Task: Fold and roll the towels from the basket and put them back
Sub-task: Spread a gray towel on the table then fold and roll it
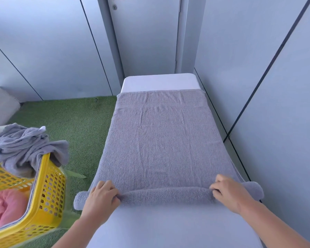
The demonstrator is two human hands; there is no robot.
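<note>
A grey towel (161,140) lies spread flat along a narrow white table (159,82). Its near end is rolled into a thin roll (166,195) that sticks out past both table sides. My left hand (101,197) grips the roll near its left end, and my right hand (230,191) grips it near its right end. At the lower left stands a yellow perforated basket (50,190). A crumpled grey towel (25,147) hangs over its rim, and a pink towel (5,206) lies inside.
Green artificial grass (70,126) covers the floor left of the table. Grey wall panels close in on the right and behind, with a door (145,33) past the table's far end. A pale cushion edge (0,106) shows at the far left.
</note>
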